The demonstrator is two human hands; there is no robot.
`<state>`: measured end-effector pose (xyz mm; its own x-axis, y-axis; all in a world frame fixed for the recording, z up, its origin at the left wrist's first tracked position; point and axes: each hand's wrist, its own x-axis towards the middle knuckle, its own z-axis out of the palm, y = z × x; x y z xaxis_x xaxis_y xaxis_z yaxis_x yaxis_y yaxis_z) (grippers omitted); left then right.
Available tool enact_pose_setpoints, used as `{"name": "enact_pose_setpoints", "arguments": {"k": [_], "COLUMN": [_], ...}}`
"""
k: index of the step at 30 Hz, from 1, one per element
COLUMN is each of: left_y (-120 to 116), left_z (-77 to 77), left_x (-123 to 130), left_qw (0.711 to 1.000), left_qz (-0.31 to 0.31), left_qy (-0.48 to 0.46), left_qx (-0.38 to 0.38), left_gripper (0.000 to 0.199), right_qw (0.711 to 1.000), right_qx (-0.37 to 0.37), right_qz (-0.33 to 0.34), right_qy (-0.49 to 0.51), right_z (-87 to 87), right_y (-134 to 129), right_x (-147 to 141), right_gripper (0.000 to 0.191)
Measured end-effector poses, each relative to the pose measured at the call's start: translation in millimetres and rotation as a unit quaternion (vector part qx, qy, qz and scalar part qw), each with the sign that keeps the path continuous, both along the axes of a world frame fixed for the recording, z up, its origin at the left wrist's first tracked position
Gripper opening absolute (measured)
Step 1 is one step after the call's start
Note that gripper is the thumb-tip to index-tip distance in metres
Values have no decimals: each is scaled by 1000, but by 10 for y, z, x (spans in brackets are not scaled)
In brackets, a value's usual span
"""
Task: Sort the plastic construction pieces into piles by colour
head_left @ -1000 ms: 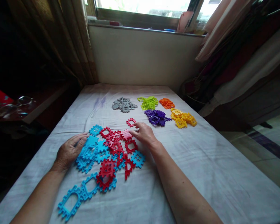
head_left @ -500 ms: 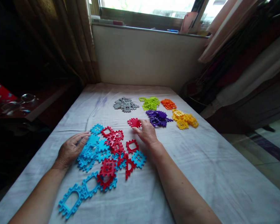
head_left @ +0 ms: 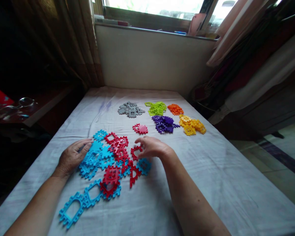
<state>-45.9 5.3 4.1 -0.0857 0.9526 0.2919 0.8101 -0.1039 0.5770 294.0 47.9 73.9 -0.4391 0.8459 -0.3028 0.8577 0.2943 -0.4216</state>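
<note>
The right hand (head_left: 151,146) is hanging over the right edge of a red frame (head_left: 133,153), thumb and fingers standing apart; whether they are touching it, I cannot tell. The frame is lying just left of the palm, looking roughly square, showing no clear long axis. The left hand (head_left: 73,156) is resting farther left, loosely curved, fingers lying close together beside the blue pieces (head_left: 96,147).
</note>
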Motion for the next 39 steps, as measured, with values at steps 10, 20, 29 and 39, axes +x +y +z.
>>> {"name": "enact_pose_setpoints", "arguments": {"k": [10, 20, 29, 39], "left_y": [-12, -5, -5, 2], "left_z": [8, 9, 11, 1], "left_x": [-4, 5, 11, -14], "left_qw": [1000, 1000, 999, 999], "left_qz": [1, -16, -23, -29], "left_qy": [-4, -2, 7, 16], "left_qx": [3, 19, 29, 35], "left_gripper": [63, 63, 60, 58], "right_qw": [998, 877, 943, 968], "right_qx": [47, 56, 195, 207], "right_qz": [-32, -300, -112, 70], "right_qy": [8, 371, 246, 124], "right_z": [-100, -674, -448, -502], "right_y": [39, 439, 168, -150], "right_x": [-69, -62, -286, -722], "right_gripper": [26, 26, 22, 50]}}
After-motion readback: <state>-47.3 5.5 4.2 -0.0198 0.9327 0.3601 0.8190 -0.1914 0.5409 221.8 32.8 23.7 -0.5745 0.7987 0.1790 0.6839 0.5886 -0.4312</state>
